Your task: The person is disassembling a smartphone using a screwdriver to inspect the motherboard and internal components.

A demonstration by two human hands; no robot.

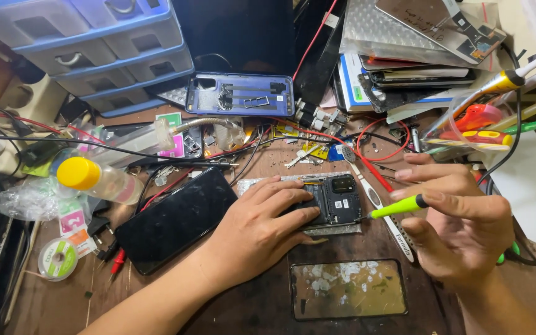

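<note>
My left hand [262, 226] lies flat on an opened black phone [337, 200] in the middle of the workbench, pressing it down, with its bare circuit boards showing. My right hand [460, 226] holds a yellow-green handled screwdriver [398, 206], whose metal tip touches the phone's right edge. A white toothbrush [379, 205] lies just right of the phone, under the tool.
A black phone screen [175, 220] lies to the left, a glass panel [348, 289] near the front edge. A blue phone back cover [240, 94], a yellow-capped bottle [97, 178], a plastic drawer unit [94, 49], stacked phones [417, 77], tools and several wires crowd the bench.
</note>
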